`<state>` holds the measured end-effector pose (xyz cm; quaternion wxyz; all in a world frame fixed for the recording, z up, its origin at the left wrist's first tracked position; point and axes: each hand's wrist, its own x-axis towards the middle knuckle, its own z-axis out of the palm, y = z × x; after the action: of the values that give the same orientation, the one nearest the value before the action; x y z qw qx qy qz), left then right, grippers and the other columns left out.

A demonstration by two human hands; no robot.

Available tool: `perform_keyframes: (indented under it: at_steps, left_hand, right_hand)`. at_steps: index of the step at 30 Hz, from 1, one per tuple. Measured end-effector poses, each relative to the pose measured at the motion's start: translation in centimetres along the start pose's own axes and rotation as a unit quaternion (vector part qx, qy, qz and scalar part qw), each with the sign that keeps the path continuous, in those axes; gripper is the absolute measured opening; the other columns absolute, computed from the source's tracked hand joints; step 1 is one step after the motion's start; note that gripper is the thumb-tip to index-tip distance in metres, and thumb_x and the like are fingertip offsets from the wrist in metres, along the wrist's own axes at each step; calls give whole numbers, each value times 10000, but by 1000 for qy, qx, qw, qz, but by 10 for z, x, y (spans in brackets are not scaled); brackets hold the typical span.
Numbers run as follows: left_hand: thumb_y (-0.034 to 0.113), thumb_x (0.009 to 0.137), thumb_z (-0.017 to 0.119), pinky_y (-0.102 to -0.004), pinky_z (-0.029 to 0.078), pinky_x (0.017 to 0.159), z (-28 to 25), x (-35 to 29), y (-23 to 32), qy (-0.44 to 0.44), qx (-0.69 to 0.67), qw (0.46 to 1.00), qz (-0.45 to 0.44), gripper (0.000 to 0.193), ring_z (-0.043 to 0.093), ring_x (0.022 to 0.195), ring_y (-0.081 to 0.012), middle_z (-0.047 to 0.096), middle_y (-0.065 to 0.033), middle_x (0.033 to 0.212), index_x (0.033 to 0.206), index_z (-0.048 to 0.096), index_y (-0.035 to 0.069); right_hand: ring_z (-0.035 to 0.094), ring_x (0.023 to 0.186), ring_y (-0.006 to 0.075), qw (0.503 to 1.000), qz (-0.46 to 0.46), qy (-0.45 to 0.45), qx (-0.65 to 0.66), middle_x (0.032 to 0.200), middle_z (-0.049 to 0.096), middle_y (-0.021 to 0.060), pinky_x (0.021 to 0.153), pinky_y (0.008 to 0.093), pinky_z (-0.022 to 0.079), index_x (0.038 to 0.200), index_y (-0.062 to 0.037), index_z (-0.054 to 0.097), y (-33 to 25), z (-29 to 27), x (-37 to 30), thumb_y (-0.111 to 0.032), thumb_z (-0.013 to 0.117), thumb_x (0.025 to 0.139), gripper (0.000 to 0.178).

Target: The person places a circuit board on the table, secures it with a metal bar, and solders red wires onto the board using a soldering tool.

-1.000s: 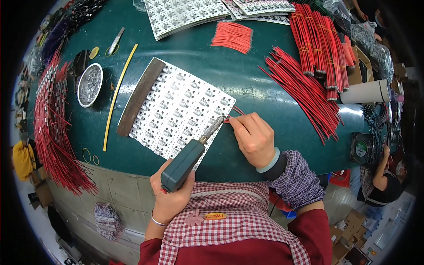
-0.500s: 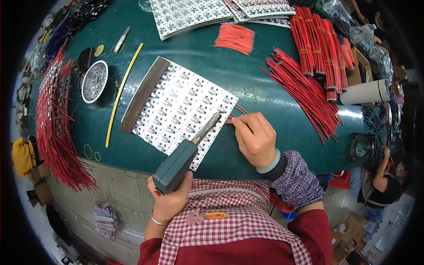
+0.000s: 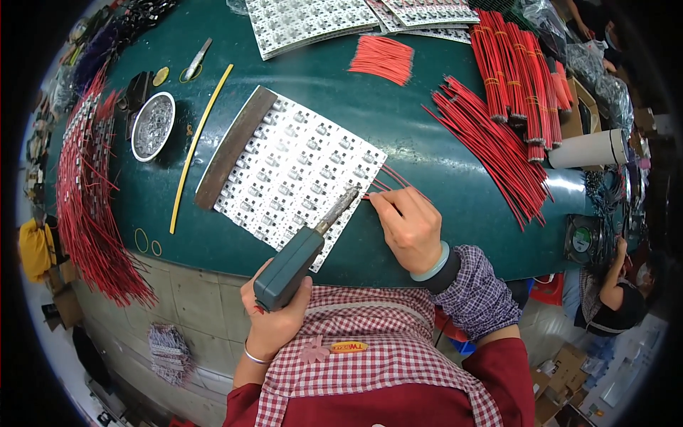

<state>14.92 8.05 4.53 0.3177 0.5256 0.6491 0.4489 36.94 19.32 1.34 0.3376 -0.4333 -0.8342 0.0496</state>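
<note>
My left hand (image 3: 279, 313) is wrapped round the dark green body of a soldering gun (image 3: 290, 267). Its metal tip reaches to the right edge of a white circuit board panel (image 3: 284, 167) covered in rows of small components. At that edge, my right hand (image 3: 408, 229) pinches thin red wire (image 3: 368, 196) close to the tip. Other red wires (image 3: 398, 179) stick out from the board just beyond my fingers. A dark brown bar (image 3: 236, 148) lies along the panel's left side. Whether the tip touches the board I cannot tell.
Loose red wires (image 3: 487, 153) and banded bundles (image 3: 516, 78) lie at right. More panels (image 3: 309, 25) are stacked at the back, near short red wires (image 3: 382, 59). Left are a yellow strip (image 3: 201, 149), a bowl (image 3: 154, 128) and wired boards (image 3: 89, 206). A co-worker (image 3: 619, 295) is far right.
The soldering gun's tip has shifted slightly down along the board edge. My right hand has moved a little down and left with the wire, and another wire now extends from the edge.
</note>
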Motion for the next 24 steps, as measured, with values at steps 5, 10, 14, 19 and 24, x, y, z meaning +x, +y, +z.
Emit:
perform_keyframes:
  at_steps: [5,10,14,19,24]
  left_hand:
    - [-31,772,737,-239,464,577,1,6,8,-28,-78,995,-55,148,585,614,-98,644,-57,768,906,676,-46]
    - [-29,788,713,-245,424,533,0,7,10,-59,-37,997,-44,99,559,596,-89,608,-36,739,873,664,-40]
    - [-27,783,716,-246,441,543,-2,7,12,-62,-33,996,-48,103,569,599,-96,623,-43,748,871,663,-41]
    - [-1,764,754,-261,496,582,-6,1,12,-14,-24,999,-32,165,628,628,-130,684,-81,801,911,690,-41]
    - [9,755,776,-273,518,617,-6,-8,-4,3,-9,1000,-5,189,657,664,-150,697,-96,820,920,699,-41]
  right_hand:
    - [627,697,237,1000,-5,-4,-16,805,628,73,594,338,515,930,-11,693,-2,0,0,42,729,687,251]
    - [626,700,236,1000,-7,-4,-26,800,625,74,594,339,516,930,-9,689,-2,0,0,39,729,684,254]
    - [624,698,235,1000,-10,-4,-28,800,625,73,595,337,516,929,-10,686,-2,1,1,36,724,685,251]
    - [620,695,234,1000,-10,-3,-30,800,620,70,596,336,513,918,-12,684,-1,1,1,30,717,686,238]
    - [618,703,236,1000,-6,-2,-28,800,616,67,598,338,513,923,-13,683,-2,1,0,36,715,689,241]
